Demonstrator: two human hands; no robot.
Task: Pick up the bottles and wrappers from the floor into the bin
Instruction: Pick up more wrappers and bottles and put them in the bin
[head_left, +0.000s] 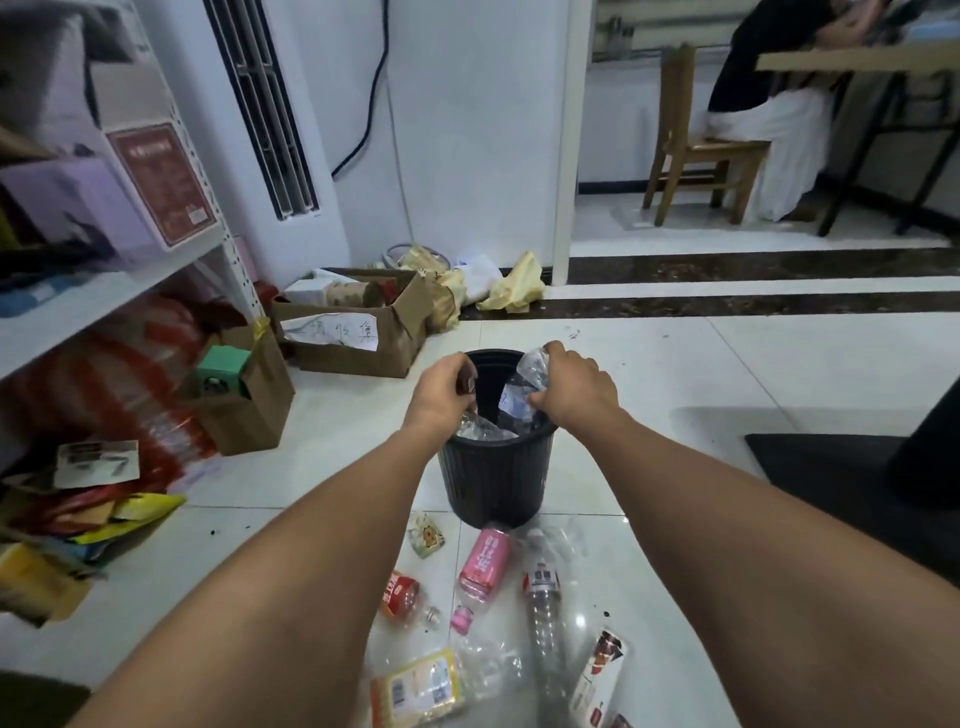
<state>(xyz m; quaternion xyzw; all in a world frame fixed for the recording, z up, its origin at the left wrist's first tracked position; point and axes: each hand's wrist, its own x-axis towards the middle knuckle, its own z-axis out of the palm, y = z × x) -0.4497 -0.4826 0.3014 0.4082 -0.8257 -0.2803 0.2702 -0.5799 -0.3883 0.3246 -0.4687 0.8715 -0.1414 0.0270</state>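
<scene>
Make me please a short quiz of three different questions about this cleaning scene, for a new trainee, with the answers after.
1. True or false: the pink bottle already lies inside the black bin.
2. What does the right hand hold over the bin? A) a crumpled clear bottle B) a yellow wrapper C) nothing
3. Fill in: the red-labelled bottle lies on the ____.

Key:
1. False; it lies on the floor, in front of the bin.
2. A
3. floor; the left hand grips another clear bottle that dips into the bin.
</scene>
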